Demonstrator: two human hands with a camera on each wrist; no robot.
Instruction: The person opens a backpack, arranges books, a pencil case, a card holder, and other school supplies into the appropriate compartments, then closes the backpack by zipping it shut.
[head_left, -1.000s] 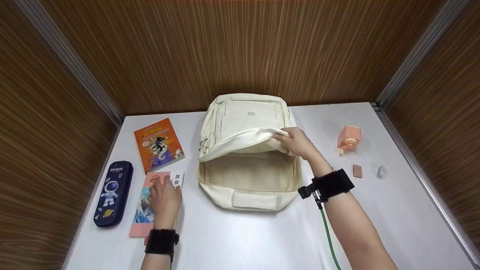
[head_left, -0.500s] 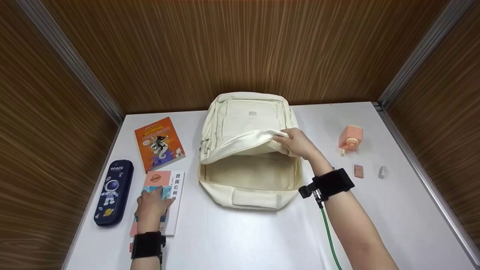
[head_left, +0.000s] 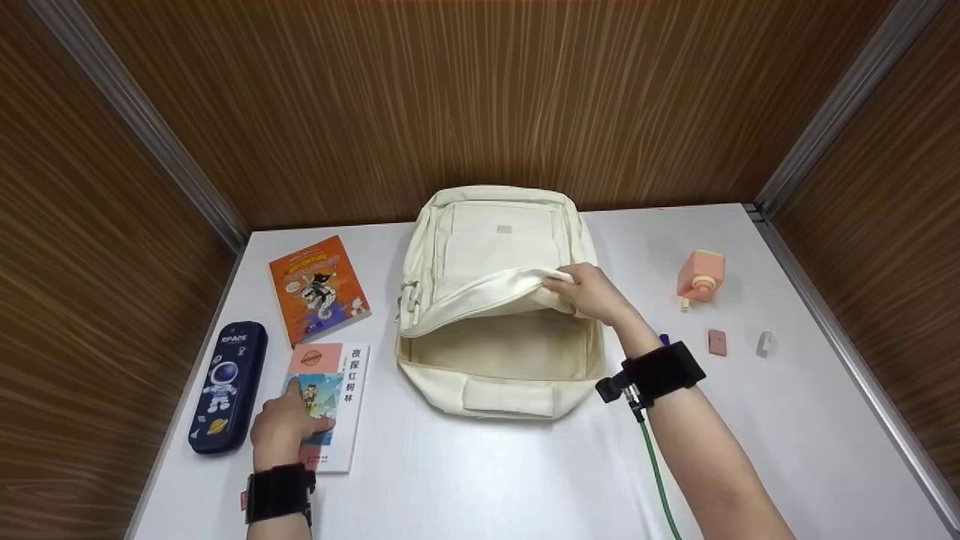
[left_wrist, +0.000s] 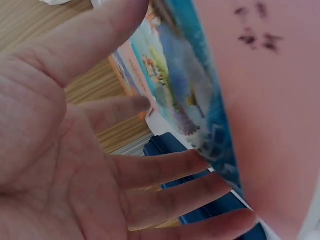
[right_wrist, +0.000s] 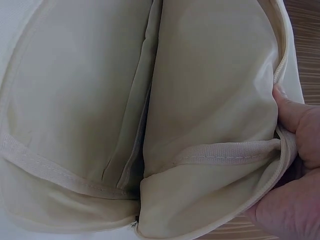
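Book point(head_left: 328, 397) corner hidden under hands point(head_left: 281, 427).

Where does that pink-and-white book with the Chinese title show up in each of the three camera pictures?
Head: the pink-and-white book lies lower left on the table, under the left hand.
Left wrist: the pink-and-white book fills the right side, seen close beside the fingers.
Right wrist: not in it; only the cream backpack and right hand.
Shared landmark: the navy pencil case, also below the book at the left wrist.
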